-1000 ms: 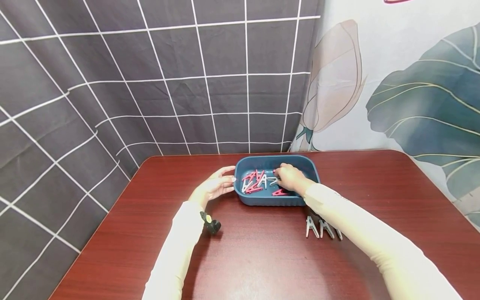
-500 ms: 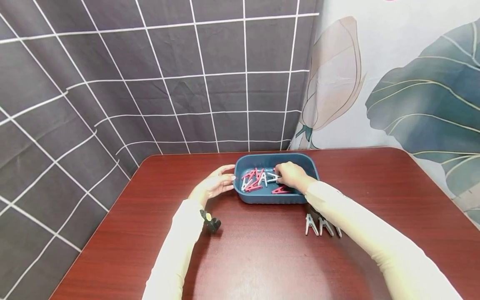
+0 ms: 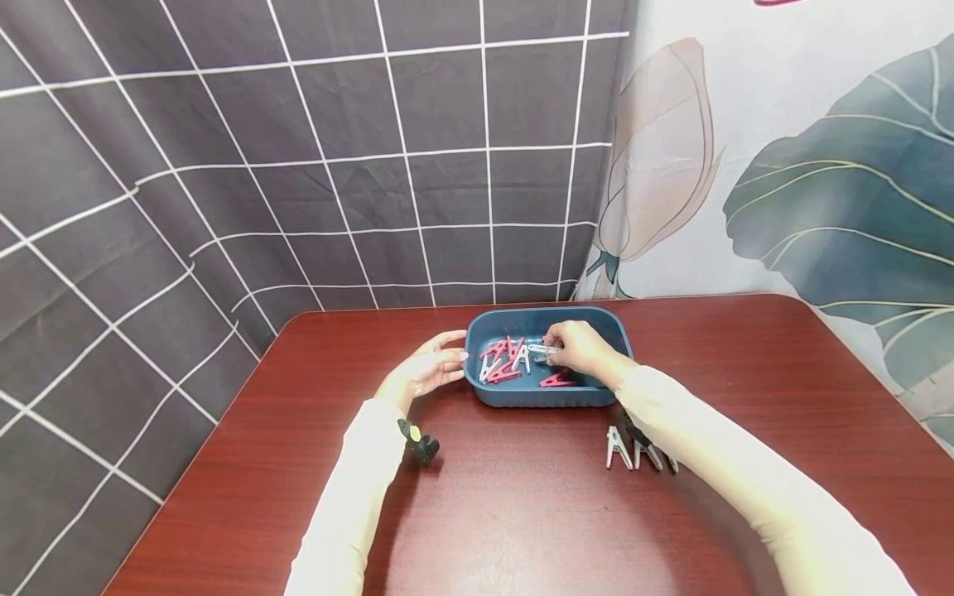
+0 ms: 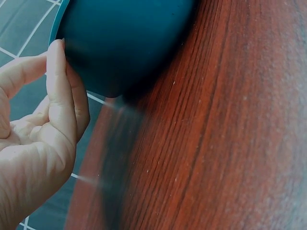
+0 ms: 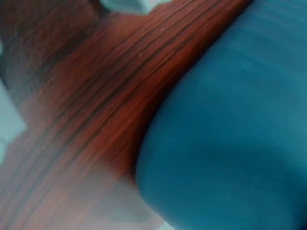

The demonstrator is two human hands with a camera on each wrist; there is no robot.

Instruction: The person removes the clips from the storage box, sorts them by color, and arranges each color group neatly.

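Observation:
In the head view a blue rectangular basin [image 3: 546, 397] holds several pink and white clothespins. My left hand [image 3: 428, 366] is at its left end, fingers fairly straight and fingertips touching the rim. The left wrist view shows those fingers [image 4: 60, 91] against the basin's outer wall [image 4: 124, 43]. My right hand [image 3: 585, 348] reaches inside over the right half and pinches a white clothespin [image 3: 542, 349] between thumb and fingers. Left of it lie a white clothespin [image 3: 522, 359] and pink clothespins [image 3: 503, 373]; below it is another pink clothespin [image 3: 556, 380]. The right wrist view does not show the right hand.
Grey-white clothespins [image 3: 618, 448] lie in a row on the red-brown table [image 3: 492, 497], partly under the right forearm. The right wrist view shows the basin's side [image 5: 230, 134] close up, beside blurred pale clothespins [image 5: 7, 115]. A grey grid curtain [image 3: 447, 190] hangs behind.
My right hand has taken hold of a white clothespin in the basin and lifted it slightly. The left hand stays at the basin's left rim.

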